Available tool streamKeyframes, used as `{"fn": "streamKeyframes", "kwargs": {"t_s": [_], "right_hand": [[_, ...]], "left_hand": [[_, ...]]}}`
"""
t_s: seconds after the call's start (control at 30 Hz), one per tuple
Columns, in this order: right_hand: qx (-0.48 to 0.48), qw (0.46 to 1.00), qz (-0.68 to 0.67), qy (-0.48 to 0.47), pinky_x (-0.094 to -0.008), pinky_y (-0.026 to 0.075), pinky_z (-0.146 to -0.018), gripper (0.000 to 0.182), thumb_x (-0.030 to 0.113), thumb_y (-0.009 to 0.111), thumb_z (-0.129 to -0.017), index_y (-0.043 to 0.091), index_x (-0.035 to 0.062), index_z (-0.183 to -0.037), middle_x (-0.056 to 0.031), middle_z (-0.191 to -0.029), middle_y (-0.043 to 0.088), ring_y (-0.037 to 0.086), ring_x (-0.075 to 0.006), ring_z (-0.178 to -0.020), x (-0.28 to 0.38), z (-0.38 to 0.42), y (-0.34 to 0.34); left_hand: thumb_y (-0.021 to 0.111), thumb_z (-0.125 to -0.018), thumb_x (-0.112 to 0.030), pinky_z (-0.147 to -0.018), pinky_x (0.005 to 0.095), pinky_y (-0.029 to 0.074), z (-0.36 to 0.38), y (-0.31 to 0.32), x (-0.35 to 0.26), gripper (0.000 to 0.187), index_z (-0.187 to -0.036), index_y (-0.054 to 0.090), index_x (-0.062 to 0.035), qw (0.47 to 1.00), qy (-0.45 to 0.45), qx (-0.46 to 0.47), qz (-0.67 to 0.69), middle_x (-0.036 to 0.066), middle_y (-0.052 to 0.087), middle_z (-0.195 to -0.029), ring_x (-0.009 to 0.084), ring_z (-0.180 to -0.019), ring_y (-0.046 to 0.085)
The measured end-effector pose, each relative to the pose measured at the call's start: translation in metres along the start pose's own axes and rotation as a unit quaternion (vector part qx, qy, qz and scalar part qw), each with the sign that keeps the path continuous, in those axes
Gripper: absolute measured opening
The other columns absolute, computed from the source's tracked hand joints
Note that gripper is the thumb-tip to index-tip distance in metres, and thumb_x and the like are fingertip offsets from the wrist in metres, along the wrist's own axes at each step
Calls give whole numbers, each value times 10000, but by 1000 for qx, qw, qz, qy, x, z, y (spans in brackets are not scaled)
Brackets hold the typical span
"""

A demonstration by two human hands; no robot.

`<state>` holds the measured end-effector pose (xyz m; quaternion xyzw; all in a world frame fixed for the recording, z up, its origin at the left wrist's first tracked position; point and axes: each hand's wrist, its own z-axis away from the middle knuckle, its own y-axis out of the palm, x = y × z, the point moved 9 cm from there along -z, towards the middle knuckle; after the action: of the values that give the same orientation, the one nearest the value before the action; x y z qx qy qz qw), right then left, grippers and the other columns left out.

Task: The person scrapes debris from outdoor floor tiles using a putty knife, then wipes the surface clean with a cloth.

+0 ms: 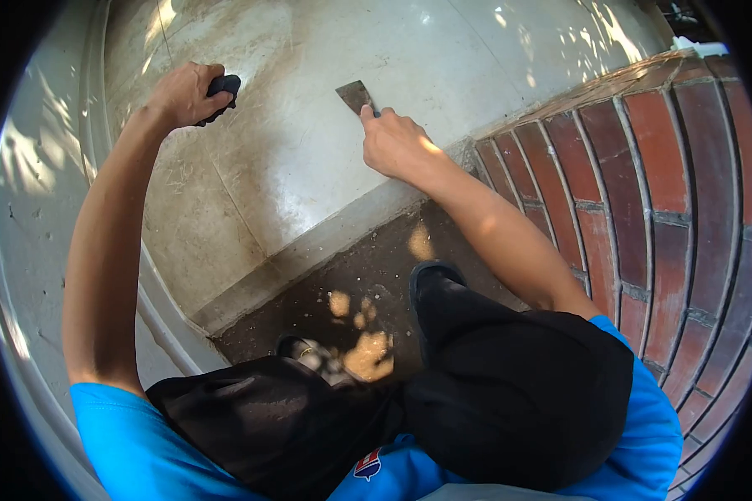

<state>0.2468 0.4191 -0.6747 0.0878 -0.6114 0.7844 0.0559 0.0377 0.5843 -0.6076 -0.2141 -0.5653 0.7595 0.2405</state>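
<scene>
My right hand [397, 144] is closed around the handle of a putty knife [355, 97], its flat metal blade pointing up and left over the pale tiled floor [309, 150]. A bit of blue handle shows by my fingers. To the left, my left hand [185, 94] grips a bunched black thing [222, 88], which looks like a rag; most of it is hidden in my fist. It is over the brownish, stained part of the tiles. Both arms reach forward, the hands well apart.
A red brick wall [593, 167] rises on the right, a pale wall [33, 192] on the left. The tiled floor ends in a step edge [326, 248]. Below it lies dark ground [309, 292] with small debris, where my shoes [434, 269] stand.
</scene>
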Motion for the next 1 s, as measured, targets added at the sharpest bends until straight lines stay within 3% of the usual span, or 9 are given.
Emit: {"fn": "streamKeyframes", "kwargs": {"t_s": [0.1, 0.2, 0.3, 0.43, 0.53, 0.63, 0.73, 0.87, 1.0], "right_hand": [[21, 999, -30, -27, -491, 594, -721, 548, 101, 523, -893, 423, -134, -1377, -350, -1060, 594, 673, -502, -854, 14, 66, 12], [73, 997, -17, 25, -523, 579, -765, 489, 111, 505, -911, 477, -101, -1351, -318, -1041, 600, 667, -505, -858, 18, 101, 23], [-6, 999, -43, -28, -488, 593, -773, 462, 95, 491, -911, 516, -145, -1305, -354, -1053, 611, 680, -485, -925, 12, 59, 2], [34, 998, -46, 40, -476, 593, -756, 357, 89, 489, -906, 576, -144, -1163, -350, -1074, 632, 684, -467, -923, -13, -30, -14], [16, 999, -25, 29, -477, 598, -741, 420, 97, 494, -908, 543, -175, -1224, -357, -1050, 633, 690, -467, -892, -6, -7, -13], [77, 997, 23, 3, -465, 611, -730, 553, 80, 507, -892, 430, -192, -1367, -381, -1025, 623, 703, -465, -860, 15, 56, 11], [43, 999, 7, 17, -451, 614, -720, 556, 69, 503, -886, 425, -193, -1370, -385, -1028, 620, 702, -469, -863, 9, 59, 2], [22, 993, -29, 110, -480, 551, -909, 351, 76, 497, -880, 617, -113, -1150, -328, -1101, 661, 667, -446, -1042, -43, -48, -18], [40, 989, -36, 138, -480, 554, -900, 273, 65, 507, -865, 700, -39, -1028, -266, -1145, 676, 664, -438, -1060, -68, -113, -51]], "left_hand": [[653, -830, -353, -808, 458, 533, 12, -5, 13, 398, -1043, 678, -18, 1000, -12, -5, -3, 217, 708, -890, 385, -860, 684], [657, -823, -349, -801, 460, 534, 21, -1, 29, 399, -1036, 677, -12, 1000, -29, -2, -11, 222, 706, -885, 390, -854, 684], [659, -819, -345, -799, 464, 534, 16, 2, 29, 395, -1025, 678, -9, 1000, -21, 0, -18, 226, 705, -879, 393, -851, 684], [661, -819, -348, -807, 464, 534, 14, -10, 8, 393, -1028, 683, -16, 1000, -7, -9, -14, 229, 707, -889, 392, -858, 685], [663, -819, -350, -807, 464, 535, 17, -9, 13, 393, -1038, 685, -24, 1000, -7, -1, -20, 229, 707, -897, 390, -865, 686], [664, -816, -350, -802, 466, 535, 26, -3, 36, 395, -1037, 686, -24, 999, -29, -9, -18, 229, 706, -892, 388, -870, 687], [666, -812, -351, -797, 468, 537, 28, 4, 53, 395, -1027, 687, -20, 999, -50, -4, -16, 229, 704, -880, 387, -870, 687], [660, -794, -321, -735, 458, 529, 18, 8, 44, 350, -954, 663, -10, 999, -37, -13, -8, 218, 688, -819, 383, -795, 675], [669, -799, -334, -747, 469, 523, 7, 13, 33, 358, -953, 662, -11, 1000, -11, -14, -11, 220, 689, -839, 392, -827, 671]]}}
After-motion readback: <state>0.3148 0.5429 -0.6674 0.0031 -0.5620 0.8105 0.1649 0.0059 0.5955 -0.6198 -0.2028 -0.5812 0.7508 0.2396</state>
